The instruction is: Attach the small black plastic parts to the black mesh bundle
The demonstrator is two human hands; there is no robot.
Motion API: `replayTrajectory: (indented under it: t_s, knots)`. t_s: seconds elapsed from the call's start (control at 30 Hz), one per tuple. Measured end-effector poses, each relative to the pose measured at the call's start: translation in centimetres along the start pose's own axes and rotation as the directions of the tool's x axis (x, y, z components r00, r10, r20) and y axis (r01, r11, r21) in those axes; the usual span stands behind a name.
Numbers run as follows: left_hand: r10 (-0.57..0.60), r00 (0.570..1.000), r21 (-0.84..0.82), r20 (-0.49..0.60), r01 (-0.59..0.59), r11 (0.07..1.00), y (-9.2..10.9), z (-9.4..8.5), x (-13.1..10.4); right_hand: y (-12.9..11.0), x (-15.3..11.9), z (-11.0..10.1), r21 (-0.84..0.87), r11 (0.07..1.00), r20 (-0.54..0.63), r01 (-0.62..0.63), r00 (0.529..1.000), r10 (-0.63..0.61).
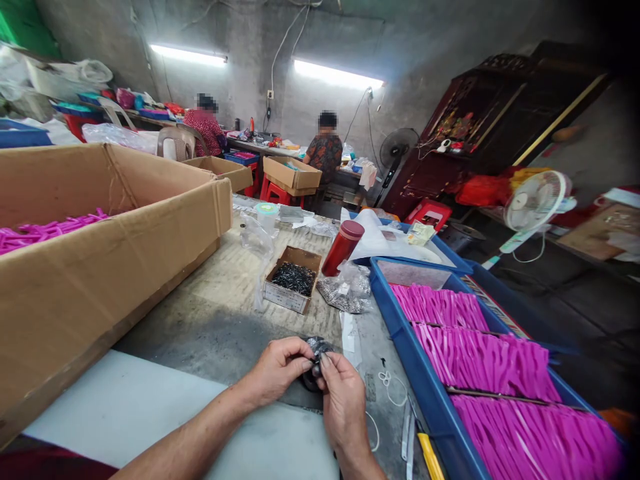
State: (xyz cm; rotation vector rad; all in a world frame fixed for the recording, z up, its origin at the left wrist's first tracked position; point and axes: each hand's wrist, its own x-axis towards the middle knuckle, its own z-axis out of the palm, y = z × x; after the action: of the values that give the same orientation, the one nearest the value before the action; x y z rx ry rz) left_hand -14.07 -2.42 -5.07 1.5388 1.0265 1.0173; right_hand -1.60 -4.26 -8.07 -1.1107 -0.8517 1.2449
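Note:
My left hand [284,367] and my right hand [343,395] meet at the front middle of the table, thumbs and fingers pinched. Between the fingertips is a small black part [315,361], too small to name. Just behind and beneath them sits a dark round object [311,381], mostly hidden by the fingers. Farther back stands a small cardboard box [286,298] with many small black pieces [294,278] in it. Beside that box lies a clear plastic bag [346,293] of small metallic bits. To the right of my hands are a white cord loop [393,389] and a yellow-handled tool [429,456].
A blue crate [423,393] at the right holds rows of magenta strips [480,373]. A large cardboard box [115,267] with magenta pieces stands at the left. A red flask [342,250] stands behind the bag. Two people [325,152] sit at a far bench. A fan [536,203] is at the right.

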Motion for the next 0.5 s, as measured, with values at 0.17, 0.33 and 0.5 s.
replayTrajectory:
  t_s: [0.17,0.33,0.5]
  knots:
    - [0.011,1.0,0.033,-0.023,-0.011,0.999,-0.03,0.2,-0.1,0.12,0.0,-0.02,0.047,0.999,0.016,-0.005,1.0,0.004]
    - [0.028,0.999,0.038,-0.042,-0.027,0.999,0.07,0.34,-0.15,0.24,-0.1,-0.05,0.047,0.999,0.012,-0.006,1.0,0.006]
    - [0.035,0.998,0.051,-0.046,-0.033,0.998,0.18,0.3,-0.12,0.42,-0.21,-0.19,-0.008,1.0,0.002,0.01,1.0,-0.01]
